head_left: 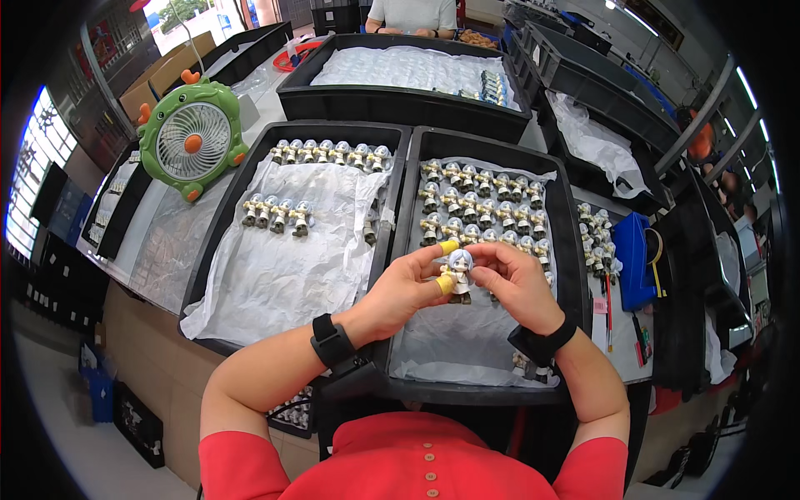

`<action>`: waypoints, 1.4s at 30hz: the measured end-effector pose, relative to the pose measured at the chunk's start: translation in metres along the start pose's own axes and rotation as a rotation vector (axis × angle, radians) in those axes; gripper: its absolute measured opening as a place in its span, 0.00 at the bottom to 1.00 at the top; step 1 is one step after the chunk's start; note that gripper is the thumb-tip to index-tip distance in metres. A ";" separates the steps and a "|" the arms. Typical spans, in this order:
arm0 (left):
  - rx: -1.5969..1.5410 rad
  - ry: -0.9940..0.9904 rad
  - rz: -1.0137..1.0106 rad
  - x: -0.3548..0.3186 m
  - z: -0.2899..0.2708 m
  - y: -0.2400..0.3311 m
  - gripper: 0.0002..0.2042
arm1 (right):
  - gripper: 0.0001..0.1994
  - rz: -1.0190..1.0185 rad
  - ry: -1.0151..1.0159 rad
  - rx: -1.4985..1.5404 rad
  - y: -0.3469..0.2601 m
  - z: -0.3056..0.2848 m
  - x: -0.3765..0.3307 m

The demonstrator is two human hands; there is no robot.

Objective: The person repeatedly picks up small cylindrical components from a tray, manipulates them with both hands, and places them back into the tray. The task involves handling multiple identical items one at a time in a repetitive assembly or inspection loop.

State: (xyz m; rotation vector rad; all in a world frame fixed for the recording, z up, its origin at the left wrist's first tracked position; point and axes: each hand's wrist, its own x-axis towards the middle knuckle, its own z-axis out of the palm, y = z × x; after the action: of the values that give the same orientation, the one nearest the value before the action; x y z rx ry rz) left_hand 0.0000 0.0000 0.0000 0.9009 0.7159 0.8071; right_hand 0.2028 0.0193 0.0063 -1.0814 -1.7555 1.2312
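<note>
A small figurine (460, 282) with pale silver hair, a white outfit and dark feet stands upright between my hands, above the right tray. My left hand (403, 287) pinches it from the left, with yellow covers on two fingertips. My right hand (518, 285) is closed at its right side, its fingertips against the head; they partly hide the grip. Behind my hands, rows of similar figurines (471, 207) lie on paper in the black right tray (575, 275). The black left tray (260, 158) holds a full back row (331, 152) and a shorter row (277, 214) on white paper.
A green animal-shaped fan (192, 137) stands left of the trays. Another black tray (400, 102) with wrapped pieces sits at the back, a person (412, 17) beyond it. On the right are loose figurines (597, 237), a blue tape dispenser (635, 258) and pens (609, 312).
</note>
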 end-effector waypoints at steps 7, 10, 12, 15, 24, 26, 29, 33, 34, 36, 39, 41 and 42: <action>0.011 -0.016 0.053 0.001 -0.002 -0.003 0.29 | 0.12 -0.005 0.007 0.005 -0.005 0.003 0.000; 0.016 -0.012 0.048 0.001 -0.002 -0.002 0.29 | 0.12 -0.002 0.007 0.007 -0.004 0.002 0.000; 0.022 -0.008 0.042 0.000 -0.001 0.000 0.29 | 0.12 -0.001 0.006 0.005 -0.004 0.002 0.000; 0.016 -0.010 0.042 0.000 -0.001 -0.001 0.29 | 0.12 0.000 0.005 0.003 -0.004 0.002 0.000; 0.039 -0.023 0.061 0.001 -0.002 -0.001 0.29 | 0.13 -0.001 0.007 0.030 0.005 0.001 0.001; 0.027 -0.029 0.055 0.002 -0.002 -0.001 0.28 | 0.13 0.002 0.007 0.039 0.004 -0.001 0.000; 0.036 -0.008 0.077 0.000 -0.002 -0.002 0.28 | 0.13 0.006 -0.005 0.058 -0.003 0.003 0.001; 0.059 0.013 0.114 0.004 -0.004 -0.007 0.28 | 0.13 0.004 -0.023 0.059 -0.002 0.002 0.001; 0.055 0.026 0.123 0.004 -0.004 -0.008 0.28 | 0.13 -0.002 -0.022 0.057 -0.001 0.002 0.001; 0.034 0.031 0.140 0.005 -0.005 -0.010 0.27 | 0.12 -0.015 -0.014 0.058 0.001 0.002 0.002; 0.009 0.024 0.152 0.006 -0.006 -0.010 0.26 | 0.11 -0.028 0.001 0.066 0.003 0.002 0.002; 0.028 0.045 0.144 0.004 -0.002 -0.005 0.25 | 0.11 -0.019 0.005 0.071 -0.001 0.002 0.001; 0.038 0.046 0.164 0.004 -0.001 -0.004 0.25 | 0.11 -0.023 0.013 0.056 -0.003 0.002 0.000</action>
State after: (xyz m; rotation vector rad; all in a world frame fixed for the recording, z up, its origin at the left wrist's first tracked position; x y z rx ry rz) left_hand 0.0020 0.0024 -0.0049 0.9871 0.7059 0.9642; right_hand 0.1999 0.0183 0.0085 -1.0323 -1.7089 1.2493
